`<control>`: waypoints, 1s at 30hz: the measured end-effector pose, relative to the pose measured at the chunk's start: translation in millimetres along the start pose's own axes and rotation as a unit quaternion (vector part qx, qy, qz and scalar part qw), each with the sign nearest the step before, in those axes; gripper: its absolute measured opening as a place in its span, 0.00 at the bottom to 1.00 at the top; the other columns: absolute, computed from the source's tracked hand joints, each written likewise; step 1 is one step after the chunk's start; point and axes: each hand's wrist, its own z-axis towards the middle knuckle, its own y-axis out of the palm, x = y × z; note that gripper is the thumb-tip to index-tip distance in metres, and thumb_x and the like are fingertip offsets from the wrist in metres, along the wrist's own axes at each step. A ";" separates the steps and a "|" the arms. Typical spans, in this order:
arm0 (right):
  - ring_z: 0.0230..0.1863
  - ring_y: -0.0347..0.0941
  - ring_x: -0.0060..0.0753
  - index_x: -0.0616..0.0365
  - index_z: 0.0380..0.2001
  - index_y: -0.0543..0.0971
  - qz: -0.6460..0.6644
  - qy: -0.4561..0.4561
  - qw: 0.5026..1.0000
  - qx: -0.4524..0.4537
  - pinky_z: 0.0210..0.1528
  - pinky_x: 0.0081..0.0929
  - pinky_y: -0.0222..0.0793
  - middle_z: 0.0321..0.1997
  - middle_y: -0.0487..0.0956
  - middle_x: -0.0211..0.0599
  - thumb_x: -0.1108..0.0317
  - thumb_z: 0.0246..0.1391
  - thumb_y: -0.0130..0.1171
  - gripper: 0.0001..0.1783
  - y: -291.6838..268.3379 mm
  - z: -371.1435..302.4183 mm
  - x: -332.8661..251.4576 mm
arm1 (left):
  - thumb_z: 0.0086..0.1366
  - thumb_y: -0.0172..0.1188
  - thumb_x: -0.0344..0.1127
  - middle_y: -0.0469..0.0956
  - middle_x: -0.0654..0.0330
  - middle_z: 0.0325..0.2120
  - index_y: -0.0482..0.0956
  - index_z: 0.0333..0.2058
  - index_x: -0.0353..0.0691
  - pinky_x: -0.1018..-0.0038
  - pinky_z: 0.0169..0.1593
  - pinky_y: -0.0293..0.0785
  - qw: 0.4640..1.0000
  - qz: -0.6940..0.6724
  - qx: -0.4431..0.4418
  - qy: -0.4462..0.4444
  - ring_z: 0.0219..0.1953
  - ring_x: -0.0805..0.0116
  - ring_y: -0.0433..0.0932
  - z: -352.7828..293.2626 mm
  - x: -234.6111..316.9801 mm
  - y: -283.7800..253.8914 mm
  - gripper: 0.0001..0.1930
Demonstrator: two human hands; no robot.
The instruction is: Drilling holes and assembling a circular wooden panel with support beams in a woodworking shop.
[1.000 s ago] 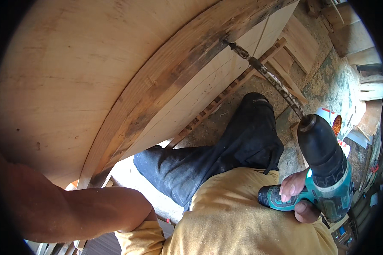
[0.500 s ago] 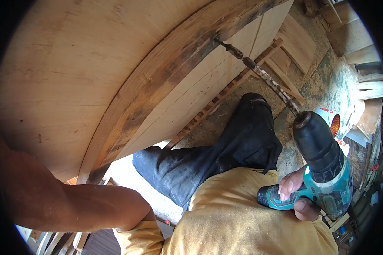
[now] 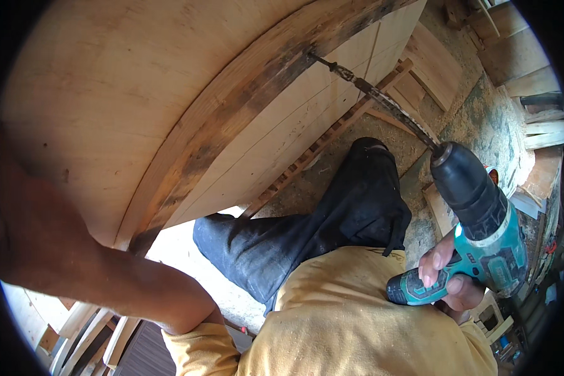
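My right hand (image 3: 448, 276) is wrapped around the handle of a teal and black cordless drill (image 3: 495, 250), held at my right side close to my yellow shirt. From its black chuck a long, worn drill bit (image 3: 395, 109) reaches up and left. The bit's thin tip meets the lower side of a curved wooden rib (image 3: 213, 125); how deep it sits I cannot tell. This rib runs along a large, pale plywood panel (image 3: 119, 81). My bare left arm (image 3: 100, 269) stretches out beside the panel, and its hand is lost past the dark left rim.
Below the rib, another pale panel (image 3: 276, 125) ends at a notched wooden strip (image 3: 313, 147). Boards (image 3: 435, 66) and sawdust lie on the floor (image 3: 476, 119). Wood offcuts (image 3: 545, 135) are stacked at the far right. Slats (image 3: 91, 335) stand at lower left.
The bit's tip and the rib appear slightly further left in the picture. The drill sits a little to the right and now covers most of the white roll behind it. My left arm appears shifted.
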 end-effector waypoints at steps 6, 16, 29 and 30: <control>0.30 0.72 0.30 0.62 0.42 0.67 0.056 -0.062 0.996 0.019 0.35 0.28 0.70 0.36 0.70 0.36 0.64 0.47 0.64 0.23 13.8 0.1 10.2 | 0.61 0.53 0.57 0.80 0.62 0.42 0.79 0.48 0.51 0.72 0.51 0.69 0.986 0.149 -0.019 -0.074 0.45 0.66 0.78 -15.4 -31.4 -2.8 0.23; 0.28 0.72 0.29 0.62 0.52 0.64 0.115 -0.155 0.981 -0.012 0.29 0.23 0.69 0.38 0.72 0.42 0.72 0.45 0.62 0.30 2.4 10.7 28.8 | 0.62 0.57 0.49 0.81 0.60 0.26 0.81 0.37 0.52 0.70 0.38 0.71 0.995 0.034 -0.004 -0.091 0.32 0.64 0.80 -8.0 4.3 -3.9 0.11; 0.25 0.72 0.34 0.61 0.55 0.62 0.137 -0.158 0.978 -0.021 0.27 0.26 0.72 0.37 0.72 0.45 0.73 0.42 0.64 0.35 3.5 8.0 23.4 | 0.62 0.57 0.40 0.80 0.64 0.23 0.80 0.32 0.49 0.69 0.34 0.71 0.997 -0.049 0.039 -0.035 0.26 0.63 0.78 -8.7 1.7 -1.4 0.05; 0.25 0.72 0.34 0.61 0.55 0.63 0.130 -0.153 0.979 -0.022 0.27 0.26 0.72 0.37 0.72 0.45 0.72 0.42 0.64 0.34 5.6 7.4 22.5 | 0.60 0.58 0.37 0.80 0.67 0.25 0.80 0.32 0.49 0.68 0.37 0.70 0.988 -0.070 0.118 0.076 0.29 0.64 0.78 -4.5 1.0 5.4 0.04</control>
